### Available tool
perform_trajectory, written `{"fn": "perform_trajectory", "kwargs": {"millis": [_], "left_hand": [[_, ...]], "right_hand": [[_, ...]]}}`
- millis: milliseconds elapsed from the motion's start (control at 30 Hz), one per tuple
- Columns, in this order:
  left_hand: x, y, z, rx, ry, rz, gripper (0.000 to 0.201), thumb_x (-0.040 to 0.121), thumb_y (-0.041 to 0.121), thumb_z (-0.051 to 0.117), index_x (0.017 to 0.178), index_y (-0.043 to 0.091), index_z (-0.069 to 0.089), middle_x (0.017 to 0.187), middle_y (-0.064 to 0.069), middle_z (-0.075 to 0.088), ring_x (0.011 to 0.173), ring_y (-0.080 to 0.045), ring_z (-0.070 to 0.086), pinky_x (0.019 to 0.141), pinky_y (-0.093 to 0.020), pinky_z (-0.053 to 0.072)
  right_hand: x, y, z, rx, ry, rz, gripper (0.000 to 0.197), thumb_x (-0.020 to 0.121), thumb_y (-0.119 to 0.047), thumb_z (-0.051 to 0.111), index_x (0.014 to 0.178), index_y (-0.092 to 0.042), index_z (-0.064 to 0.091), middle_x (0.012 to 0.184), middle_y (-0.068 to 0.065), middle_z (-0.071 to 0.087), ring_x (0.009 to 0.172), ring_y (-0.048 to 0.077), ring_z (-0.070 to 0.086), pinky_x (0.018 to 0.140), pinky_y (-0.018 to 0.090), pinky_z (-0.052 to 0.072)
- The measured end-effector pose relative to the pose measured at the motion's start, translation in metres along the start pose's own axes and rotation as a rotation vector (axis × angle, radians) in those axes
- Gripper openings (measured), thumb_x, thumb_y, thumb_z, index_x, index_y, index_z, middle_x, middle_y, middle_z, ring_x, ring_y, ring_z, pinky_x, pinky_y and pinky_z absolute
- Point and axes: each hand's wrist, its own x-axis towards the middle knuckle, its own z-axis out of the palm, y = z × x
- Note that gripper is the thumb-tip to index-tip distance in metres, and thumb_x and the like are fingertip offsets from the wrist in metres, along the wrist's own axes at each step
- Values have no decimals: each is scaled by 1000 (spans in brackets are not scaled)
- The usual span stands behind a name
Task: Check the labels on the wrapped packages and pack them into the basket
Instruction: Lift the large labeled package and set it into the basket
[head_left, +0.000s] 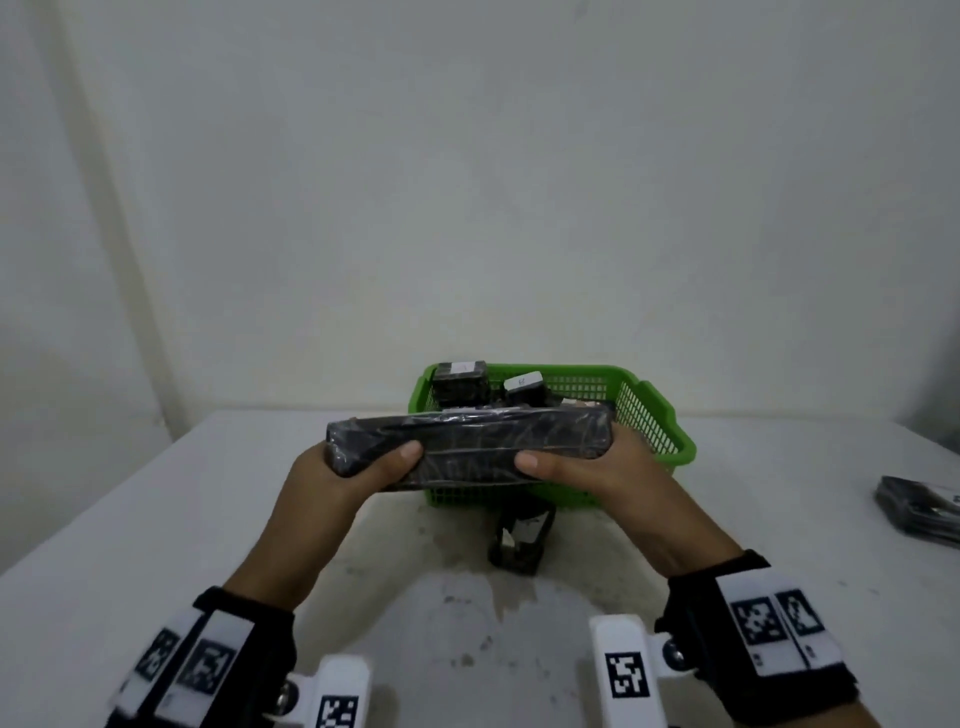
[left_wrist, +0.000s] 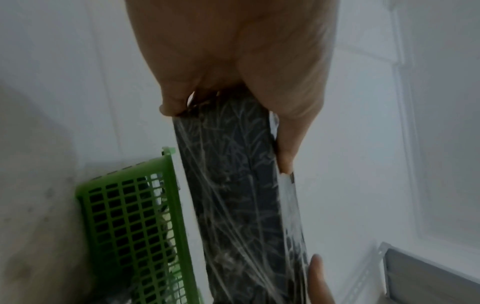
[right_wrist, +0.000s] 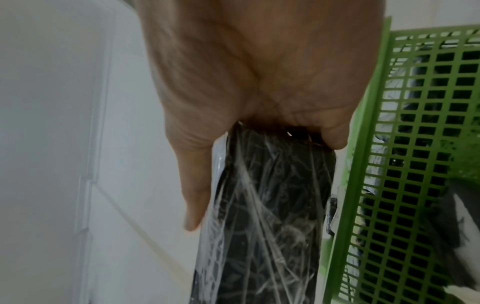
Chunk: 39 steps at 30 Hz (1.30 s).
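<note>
I hold a long dark package (head_left: 467, 441) wrapped in clear film, lifted above the table in front of the green basket (head_left: 670, 447). My left hand (head_left: 353, 467) grips its left end, thumb on the near face. My right hand (head_left: 576, 462) grips its right end the same way. The left wrist view shows the package (left_wrist: 233, 195) running away from the palm, beside the basket (left_wrist: 130, 216). In the right wrist view the film-wrapped package (right_wrist: 265, 216) lies next to the basket wall (right_wrist: 415, 164). Two small dark packages with white labels (head_left: 462, 384) (head_left: 524, 389) stand in the basket.
Another small wrapped package (head_left: 519, 538) lies on the white table (head_left: 208, 519) just in front of the basket. A flat dark wrapped package (head_left: 919, 506) sits at the right edge. A plain wall rises behind the table.
</note>
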Motion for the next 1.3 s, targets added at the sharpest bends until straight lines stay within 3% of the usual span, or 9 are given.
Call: {"fn": "perform_trajectory", "kwargs": {"millis": [100, 233, 400, 533, 633, 767, 900, 1167, 1300], "left_hand": [[-5, -5, 0, 19, -101, -22, 43, 87, 34, 75, 123, 13, 70, 121, -1, 74, 114, -16, 69, 97, -26, 55], [-9, -6, 10, 71, -18, 3, 40, 80, 29, 75, 118, 16, 72, 111, 5, 77, 105, -10, 72, 85, -16, 56], [-14, -12, 17, 109, -65, 1, 44, 83, 42, 76, 121, 20, 71, 115, 8, 75, 109, -8, 70, 92, -24, 54], [-13, -15, 18, 87, -25, -8, 39, 84, 37, 73, 117, 17, 73, 110, 7, 77, 103, -6, 72, 80, -12, 53], [-14, -16, 12, 20, -98, -61, 54, 83, 53, 73, 123, 17, 70, 119, 0, 74, 115, -15, 68, 95, -26, 51], [-15, -14, 13, 61, -20, -23, 36, 82, 36, 71, 113, 19, 74, 105, 7, 78, 101, -6, 72, 77, -11, 54], [-16, -17, 10, 55, -69, -25, 49, 82, 54, 72, 117, 20, 72, 113, 3, 76, 108, -8, 71, 85, -14, 54], [-14, -15, 7, 18, -73, -20, 49, 83, 45, 62, 118, 13, 70, 114, -1, 76, 108, -12, 71, 85, -17, 54], [-14, -15, 7, 64, -23, 59, 43, 85, 26, 72, 121, 4, 68, 114, 1, 74, 109, -17, 70, 86, -21, 57]], "right_hand": [[-3, 7, -5, -15, 37, -30, 63, 67, -34, 95, 123, -16, 73, 117, -2, 79, 111, 17, 75, 104, 44, 55], [-7, 9, -11, 12, 30, -22, 61, 68, -41, 91, 121, -15, 75, 116, -1, 79, 112, 18, 74, 106, 45, 54], [-7, 12, -13, 46, 153, -58, 55, 66, -49, 86, 109, -15, 81, 108, 0, 82, 105, 18, 77, 104, 45, 56], [-10, 13, -17, 6, 29, -39, 55, 68, -42, 87, 116, -15, 78, 115, -1, 80, 112, 17, 74, 108, 45, 53], [-10, 18, -17, -50, -3, -40, 56, 70, -33, 94, 120, -15, 76, 117, 0, 79, 113, 18, 74, 106, 46, 54], [-10, 17, -13, -55, -10, -65, 56, 70, -34, 91, 120, -13, 76, 116, 0, 80, 112, 17, 74, 107, 44, 54], [-12, 15, -10, -36, 18, -61, 43, 81, -38, 85, 117, -15, 78, 114, -1, 80, 111, 15, 75, 108, 44, 53], [-10, 22, -15, -85, -70, -46, 62, 76, -33, 93, 130, -15, 69, 125, -1, 76, 120, 17, 71, 110, 45, 52], [-9, 22, -18, -58, -79, -32, 74, 73, -27, 95, 138, -13, 63, 128, 0, 75, 122, 17, 70, 111, 45, 51]]}}
